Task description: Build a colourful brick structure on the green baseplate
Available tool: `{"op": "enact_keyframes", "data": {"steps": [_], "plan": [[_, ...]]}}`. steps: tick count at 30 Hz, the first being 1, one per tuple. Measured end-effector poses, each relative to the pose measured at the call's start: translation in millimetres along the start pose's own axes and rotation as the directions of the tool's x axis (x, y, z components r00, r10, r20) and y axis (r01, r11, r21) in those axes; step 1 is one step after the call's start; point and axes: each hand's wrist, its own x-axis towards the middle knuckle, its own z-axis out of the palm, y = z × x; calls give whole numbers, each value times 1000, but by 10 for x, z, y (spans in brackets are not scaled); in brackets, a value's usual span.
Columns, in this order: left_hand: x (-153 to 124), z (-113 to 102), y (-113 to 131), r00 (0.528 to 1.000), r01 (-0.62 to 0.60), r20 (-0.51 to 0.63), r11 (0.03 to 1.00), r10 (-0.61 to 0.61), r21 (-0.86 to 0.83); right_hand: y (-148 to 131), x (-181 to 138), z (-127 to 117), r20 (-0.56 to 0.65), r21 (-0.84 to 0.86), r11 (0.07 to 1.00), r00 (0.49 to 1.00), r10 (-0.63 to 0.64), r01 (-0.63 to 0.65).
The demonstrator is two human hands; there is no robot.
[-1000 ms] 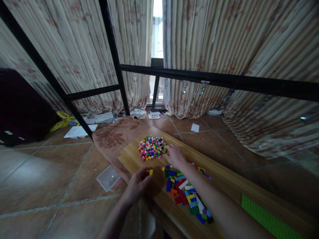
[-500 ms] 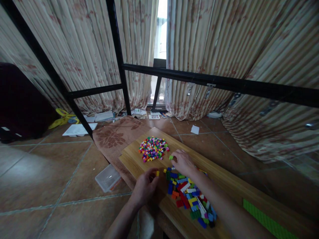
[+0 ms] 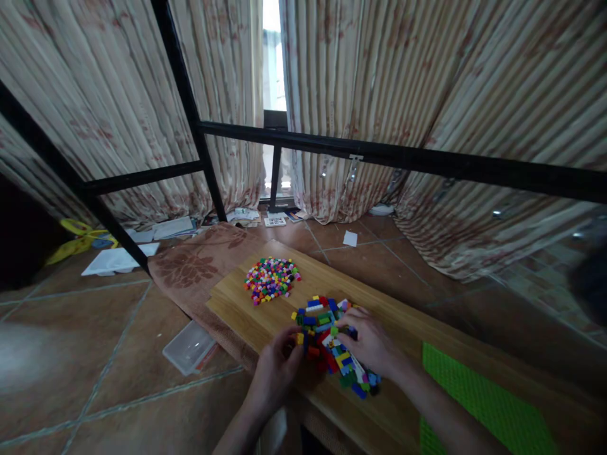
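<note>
My left hand [image 3: 279,365] is closed, with a small yellow toy brick [image 3: 300,339] pinched at its fingertips, at the near left edge of the larger brick pile. A lime green toy brick [image 3: 334,330] sits between the thumb and fingers of my right hand [image 3: 367,341], which is over the right side of that pile. The pile of larger toy bricks [image 3: 344,361] is a mix of blue, red, yellow, green and white pieces, partly covered by my hands. Farther left lies a round heap of tiny multicoloured bricks [image 3: 270,280]. Both heaps rest on a wooden board [image 3: 237,297].
A bright green studded baseplate [image 3: 478,404] lies on the board at the right. Brown patterned cloth [image 3: 194,262] shows under the board. On the tiled floor are a clear plastic box [image 3: 188,346] and a white tray [image 3: 116,258]. A black metal frame [image 3: 308,140] crosses before the curtains.
My right hand has moved back from beside the tiny-brick heap to over the larger pile, carrying the lime green brick. The view has turned right, showing more green baseplate.
</note>
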Motion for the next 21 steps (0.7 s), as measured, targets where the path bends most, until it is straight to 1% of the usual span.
{"op": "enact_keyframes", "data": {"steps": [2, 4, 6, 8, 11, 13, 17, 21], "plan": [[-57, 100, -10, 1000, -5, 6, 1000, 6, -27, -6, -102, -19, -76, 7, 999, 996, 46, -45], [-112, 197, -3, 1000, -28, 8, 999, 29, -26, -22, -226, -58, -175, 50, 996, 981, 88, -80], [-171, 293, 34, 996, -79, 33, 997, 79, -6, -55, -404, -87, -237, 152, 984, 963, 128, -94], [-238, 397, 99, 990, -128, 70, 991, 125, 37, -109, -635, -77, -238, 312, 944, 954, 184, -104], [-349, 599, 213, 988, -143, 81, 981, 133, 130, -215, -1012, 8, -177, 560, 813, 936, 303, -157], [-427, 774, 269, 984, -150, 116, 976, 133, 156, -281, -1236, 86, -155, 686, 705, 910, 385, -181], [-619, 1189, 290, 951, -188, 270, 974, 148, 127, -317, -1599, 224, -164, 861, 487, 827, 537, -146], [-850, 1575, 226, 925, -167, 364, 977, 109, 132, -194, -1967, 296, -178, 928, 358, 723, 668, -102]]}}
